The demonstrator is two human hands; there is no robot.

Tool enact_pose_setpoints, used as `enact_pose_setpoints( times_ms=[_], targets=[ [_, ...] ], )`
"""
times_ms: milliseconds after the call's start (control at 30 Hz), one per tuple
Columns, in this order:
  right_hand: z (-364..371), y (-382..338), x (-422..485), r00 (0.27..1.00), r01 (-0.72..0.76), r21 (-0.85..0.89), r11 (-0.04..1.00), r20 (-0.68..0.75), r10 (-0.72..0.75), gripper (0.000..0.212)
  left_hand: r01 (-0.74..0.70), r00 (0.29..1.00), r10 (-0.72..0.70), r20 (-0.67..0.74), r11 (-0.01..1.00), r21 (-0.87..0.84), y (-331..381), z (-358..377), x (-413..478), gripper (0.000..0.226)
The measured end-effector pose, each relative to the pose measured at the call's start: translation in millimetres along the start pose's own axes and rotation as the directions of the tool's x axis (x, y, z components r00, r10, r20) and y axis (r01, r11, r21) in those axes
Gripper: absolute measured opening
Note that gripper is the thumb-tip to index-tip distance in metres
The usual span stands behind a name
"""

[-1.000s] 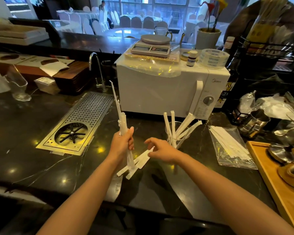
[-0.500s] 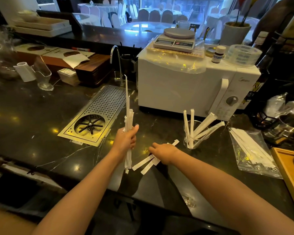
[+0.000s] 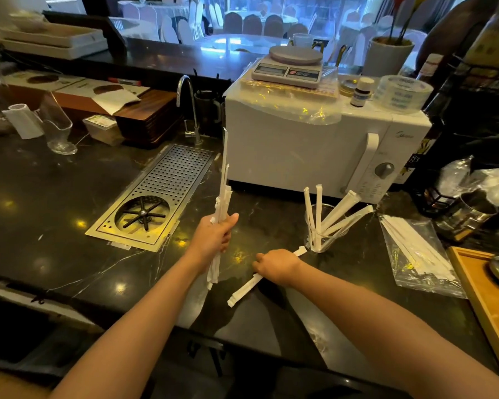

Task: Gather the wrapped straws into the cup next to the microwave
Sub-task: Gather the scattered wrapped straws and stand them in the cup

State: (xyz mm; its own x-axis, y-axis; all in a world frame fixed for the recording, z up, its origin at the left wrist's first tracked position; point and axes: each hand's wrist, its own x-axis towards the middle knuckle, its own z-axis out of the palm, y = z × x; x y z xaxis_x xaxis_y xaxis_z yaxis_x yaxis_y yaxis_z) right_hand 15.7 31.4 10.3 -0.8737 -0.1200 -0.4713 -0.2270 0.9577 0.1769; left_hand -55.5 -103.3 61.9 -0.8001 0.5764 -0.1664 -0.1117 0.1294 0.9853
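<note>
My left hand is closed around an upright bundle of white wrapped straws above the dark counter. My right hand lies palm down over a wrapped straw that rests flat on the counter, its fingers pinching it. The straw's far end pokes out toward the clear cup. That cup stands in front of the white microwave and holds several wrapped straws leaning to the right.
A metal rinser tray is set into the counter on the left. A clear bag of more wrapped straws lies to the right, beside a wooden tray and a steel jug. A glass pitcher stands far left.
Fewer loose straws lie under my right hand than a second ago; one shows now. The left hand keeps its bundle upright. The camera view has shifted left and down.
</note>
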Motion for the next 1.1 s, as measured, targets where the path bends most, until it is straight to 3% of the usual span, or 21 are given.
enact_pose_setpoints(
  times_ms=[167,267,467,667,833,967,1100],
  targets=[
    [-11.7,5.3,-12.1,0.993,0.031,0.165,0.986,-0.118,-0.011,0.029,-0.032,0.999,0.031,0.013,0.998,0.054,2.7,-3.5,8.8,0.031],
    [-28.0,12.4,-22.5,0.981,-0.029,0.381,0.924,-0.168,0.1,0.02,-0.093,0.995,0.085,0.054,0.98,0.174,3.8,-2.5,13.4,0.033],
    [-41.0,46.1,-51.4,0.899,-0.061,0.762,0.644,-0.238,0.367,0.006,-0.153,0.985,0.135,0.107,0.972,0.178,9.5,14.0,18.9,0.031],
    [-52.5,58.2,-76.0,0.852,-0.04,0.95,0.309,-0.129,0.507,0.007,-0.224,0.955,0.184,0.234,0.962,0.156,15.8,54.0,22.5,0.032],
    [-53.3,58.6,-86.6,0.808,-0.038,0.961,0.274,-0.132,0.574,0.005,-0.275,0.909,0.231,0.346,0.958,0.082,14.5,87.1,25.0,0.037],
    [-47.6,59.3,-90.7,0.769,-0.062,0.97,0.237,-0.104,0.63,0.025,-0.279,0.895,0.238,0.376,0.959,0.058,13.3,103.2,26.8,0.032],
    [-41.7,58.7,-94.3,0.767,-0.054,0.961,0.271,-0.134,0.627,0.026,-0.29,0.884,0.243,0.4,0.955,0.06,7.1,115.8,28.9,0.044]
  ],
)
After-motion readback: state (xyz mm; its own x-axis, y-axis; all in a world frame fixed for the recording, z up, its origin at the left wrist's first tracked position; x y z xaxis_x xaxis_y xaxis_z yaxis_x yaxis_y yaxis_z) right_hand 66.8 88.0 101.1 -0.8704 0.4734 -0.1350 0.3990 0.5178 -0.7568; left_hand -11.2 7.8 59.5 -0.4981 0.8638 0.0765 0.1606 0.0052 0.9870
